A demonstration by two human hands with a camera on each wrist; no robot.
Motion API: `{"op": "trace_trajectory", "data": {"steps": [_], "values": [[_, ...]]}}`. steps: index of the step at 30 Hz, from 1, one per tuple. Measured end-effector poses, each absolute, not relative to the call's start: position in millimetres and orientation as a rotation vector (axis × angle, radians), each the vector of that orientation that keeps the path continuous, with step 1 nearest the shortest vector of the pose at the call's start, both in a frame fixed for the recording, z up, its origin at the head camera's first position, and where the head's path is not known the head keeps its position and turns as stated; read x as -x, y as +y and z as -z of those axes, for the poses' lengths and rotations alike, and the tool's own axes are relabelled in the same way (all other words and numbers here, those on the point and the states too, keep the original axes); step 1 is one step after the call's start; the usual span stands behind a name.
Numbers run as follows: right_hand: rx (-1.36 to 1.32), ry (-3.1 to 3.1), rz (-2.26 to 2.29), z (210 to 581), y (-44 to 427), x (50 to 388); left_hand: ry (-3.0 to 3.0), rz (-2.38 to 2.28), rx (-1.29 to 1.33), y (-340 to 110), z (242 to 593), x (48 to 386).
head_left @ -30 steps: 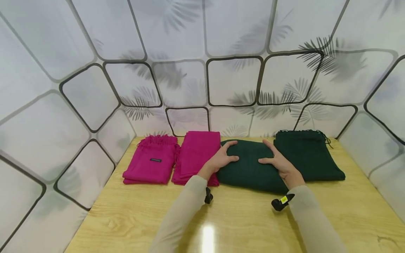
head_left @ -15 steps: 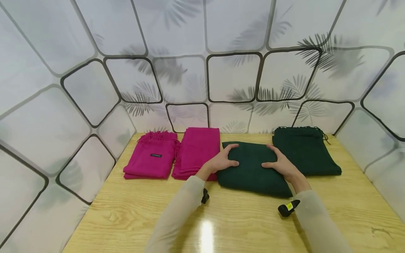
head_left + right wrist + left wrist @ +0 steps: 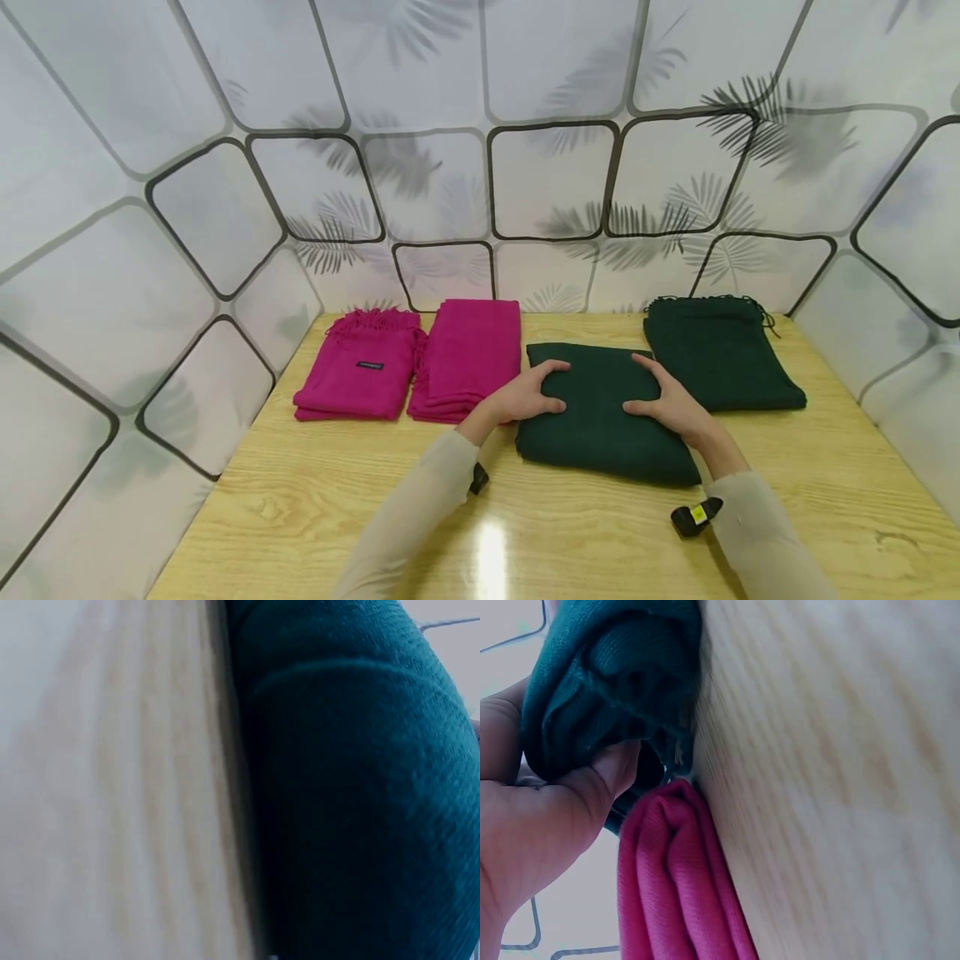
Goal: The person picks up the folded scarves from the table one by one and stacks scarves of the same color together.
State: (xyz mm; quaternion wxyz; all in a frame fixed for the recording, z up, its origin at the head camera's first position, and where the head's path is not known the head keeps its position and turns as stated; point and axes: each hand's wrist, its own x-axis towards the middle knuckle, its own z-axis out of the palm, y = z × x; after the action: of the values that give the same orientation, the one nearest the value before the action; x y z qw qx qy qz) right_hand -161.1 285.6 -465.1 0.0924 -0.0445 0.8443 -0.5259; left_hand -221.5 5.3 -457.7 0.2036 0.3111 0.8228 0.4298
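Observation:
A folded dark green scarf (image 3: pixel 600 425) lies at the middle of the table between my two hands. My left hand (image 3: pixel 521 395) grips its left side, thumb and fingers spread over the edge. In the left wrist view the left thumb (image 3: pixel 600 780) presses against the side of the folded layers. My right hand (image 3: pixel 675 408) holds the right side in the head view. The right wrist view is mostly filled by the rounded fold of the green scarf (image 3: pixel 352 787), so the right fingers are largely hidden there.
Left of the held scarf, a folded magenta scarf (image 3: pixel 472 358) lies close to my left hand. Farther left is another magenta scarf (image 3: pixel 360 375) with fringe and a dark label. A second green scarf (image 3: pixel 720 358) lies at the back right. Patterned curtains (image 3: pixel 555 183) enclose the wooden table (image 3: pixel 300 517).
Both hands have drawn the green scarf toward the front of the table and slightly right. A gap has opened between it and the back edge. The other scarves stay put.

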Motion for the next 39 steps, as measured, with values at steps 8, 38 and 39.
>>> {"op": "trace_trajectory", "data": {"steps": [8,38,39], "values": [[0.170,2.507,1.546,464.0,285.3,147.2,2.357,-1.100,-0.942,2.3,453.6,209.2],[0.323,2.487,1.549,451.0,279.1,105.7,2.385,-1.023,-0.997,-15.0,442.1,166.1],[0.324,2.479,1.551,450.0,278.8,103.5,2.382,-1.017,-0.995,-15.7,441.3,164.3]]}}
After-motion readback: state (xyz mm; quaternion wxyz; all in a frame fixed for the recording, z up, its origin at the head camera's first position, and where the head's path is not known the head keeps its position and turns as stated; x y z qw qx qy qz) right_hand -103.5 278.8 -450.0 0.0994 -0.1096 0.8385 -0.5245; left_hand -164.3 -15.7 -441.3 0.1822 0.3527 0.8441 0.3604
